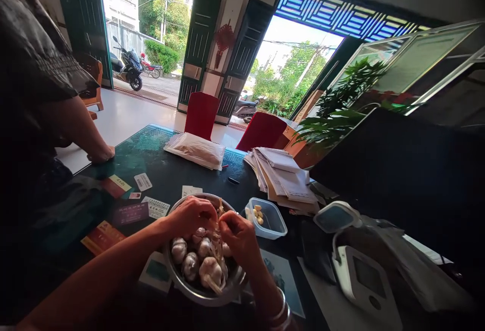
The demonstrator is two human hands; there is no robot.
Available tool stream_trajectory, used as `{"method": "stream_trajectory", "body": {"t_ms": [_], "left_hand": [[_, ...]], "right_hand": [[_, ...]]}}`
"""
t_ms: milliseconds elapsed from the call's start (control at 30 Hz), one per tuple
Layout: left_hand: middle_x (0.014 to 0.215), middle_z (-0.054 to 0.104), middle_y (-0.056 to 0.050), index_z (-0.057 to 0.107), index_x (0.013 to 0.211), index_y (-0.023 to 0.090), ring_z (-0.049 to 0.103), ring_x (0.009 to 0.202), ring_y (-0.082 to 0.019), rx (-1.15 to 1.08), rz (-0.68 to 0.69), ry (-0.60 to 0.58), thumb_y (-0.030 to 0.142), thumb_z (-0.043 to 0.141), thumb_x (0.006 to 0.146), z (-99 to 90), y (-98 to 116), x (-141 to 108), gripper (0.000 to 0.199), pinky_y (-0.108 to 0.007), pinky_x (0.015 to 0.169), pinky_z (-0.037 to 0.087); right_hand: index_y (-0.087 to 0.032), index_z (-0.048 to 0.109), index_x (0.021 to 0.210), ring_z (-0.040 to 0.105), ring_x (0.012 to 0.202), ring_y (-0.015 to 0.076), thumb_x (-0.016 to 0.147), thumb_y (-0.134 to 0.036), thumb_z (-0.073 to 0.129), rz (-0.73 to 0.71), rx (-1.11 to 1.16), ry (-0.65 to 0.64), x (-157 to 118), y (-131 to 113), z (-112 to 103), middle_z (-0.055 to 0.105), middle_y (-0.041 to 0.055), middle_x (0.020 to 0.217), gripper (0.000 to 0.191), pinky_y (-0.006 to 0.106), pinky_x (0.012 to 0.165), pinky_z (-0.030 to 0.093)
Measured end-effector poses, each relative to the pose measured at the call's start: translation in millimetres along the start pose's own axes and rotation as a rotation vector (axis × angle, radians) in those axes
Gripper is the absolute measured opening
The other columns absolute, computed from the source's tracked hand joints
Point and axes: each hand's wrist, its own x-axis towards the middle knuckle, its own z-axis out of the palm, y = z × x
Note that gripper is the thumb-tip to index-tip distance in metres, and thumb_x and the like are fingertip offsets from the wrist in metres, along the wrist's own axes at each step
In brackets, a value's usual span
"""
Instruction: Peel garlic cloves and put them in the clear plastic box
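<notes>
A round metal bowl (169, 265) full of whole garlic bulbs (190, 266) stands on the dark table in front of me. My left hand (195, 215) is over its far side, fingers curled in a pinch at a piece of garlic (217, 240) with dry stem and papery skin. From the right, my right hand (239, 232) pinches the same garlic, its fingertips close to the left ones. The fingers partly hide what lies between them. Just right of the bowl, a clear plastic container (275, 220) holds several peeled cloves (258, 215).
Cards (131, 212) lie on the table left of the bowl. Behind are a plastic-wrapped package (195, 150) and a paper stack (282, 174). A blood pressure monitor (367, 285) and a dark screen (401, 179) stand right. Another person's hand (101, 154) rests on the table's left edge.
</notes>
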Motion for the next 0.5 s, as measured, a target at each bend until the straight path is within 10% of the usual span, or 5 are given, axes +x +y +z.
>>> {"method": "stream_trajectory", "body": {"t_ms": [500], "left_hand": [[0.067,0.065,0.003,0.067,0.080,0.017,0.055,0.060,-0.010,-0.111,-0.140,0.170,0.016,0.068,0.065,8.4,-2.8,-0.7,0.015,-0.018,0.057,0.040]], "right_hand": [[-0.018,0.056,0.069,0.050,0.059,0.0129,0.084,-0.030,0.052,-0.005,-0.049,0.068,-0.6,7.6,4.5,0.056,0.0009,0.065,0.019,0.023,0.053,0.040]]}}
